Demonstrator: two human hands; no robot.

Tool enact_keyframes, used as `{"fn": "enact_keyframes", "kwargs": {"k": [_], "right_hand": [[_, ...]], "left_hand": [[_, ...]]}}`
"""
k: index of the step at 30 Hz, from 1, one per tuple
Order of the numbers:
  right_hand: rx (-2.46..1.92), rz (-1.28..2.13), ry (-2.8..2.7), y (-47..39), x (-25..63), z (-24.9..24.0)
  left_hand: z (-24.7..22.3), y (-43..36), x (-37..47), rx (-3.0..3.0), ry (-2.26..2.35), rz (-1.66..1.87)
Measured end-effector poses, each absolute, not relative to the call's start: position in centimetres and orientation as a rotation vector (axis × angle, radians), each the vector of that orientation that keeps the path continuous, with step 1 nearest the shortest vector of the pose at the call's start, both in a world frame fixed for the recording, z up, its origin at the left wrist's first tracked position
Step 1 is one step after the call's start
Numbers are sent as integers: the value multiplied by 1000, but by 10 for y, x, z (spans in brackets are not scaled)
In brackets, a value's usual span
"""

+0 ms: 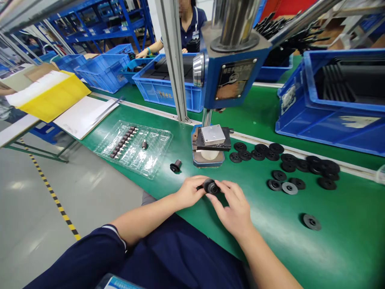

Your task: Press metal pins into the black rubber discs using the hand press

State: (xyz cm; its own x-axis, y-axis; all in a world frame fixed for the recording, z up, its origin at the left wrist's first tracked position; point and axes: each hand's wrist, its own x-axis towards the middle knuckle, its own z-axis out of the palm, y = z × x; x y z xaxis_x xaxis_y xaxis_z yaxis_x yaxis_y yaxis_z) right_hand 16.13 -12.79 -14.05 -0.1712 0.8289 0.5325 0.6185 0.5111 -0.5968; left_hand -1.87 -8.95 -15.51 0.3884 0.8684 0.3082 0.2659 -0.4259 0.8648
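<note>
My left hand [190, 193] and my right hand [235, 205] meet in front of the press, both closed around a black flanged disc [211, 186] with a stepped round hub. The disc is tilted so the hub faces me. Fingers cover its edges, and whatever is behind it is hidden. A little to the left, a similar black disc with a dark cylinder attached [176, 165] lies on the bench. Just beyond my hands stands the press base with a metal block [213, 134] on top.
A clear plastic tray [162, 138] holds a row of small dark cylinders with shafts. Several loose black discs [262, 150] are scattered to the right on the green bench [270, 249]. Blue bins [331, 120] line the back. The blue press head [234, 72] overhangs. A co-worker [195, 20] sits opposite.
</note>
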Motion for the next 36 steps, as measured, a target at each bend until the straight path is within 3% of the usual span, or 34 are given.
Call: {"fn": "enact_keyframes", "kwargs": {"k": [36], "right_hand": [[-1160,275,-1827,-133,151,-155]], "left_hand": [[-158,-87,-18,2060,927,919]]}}
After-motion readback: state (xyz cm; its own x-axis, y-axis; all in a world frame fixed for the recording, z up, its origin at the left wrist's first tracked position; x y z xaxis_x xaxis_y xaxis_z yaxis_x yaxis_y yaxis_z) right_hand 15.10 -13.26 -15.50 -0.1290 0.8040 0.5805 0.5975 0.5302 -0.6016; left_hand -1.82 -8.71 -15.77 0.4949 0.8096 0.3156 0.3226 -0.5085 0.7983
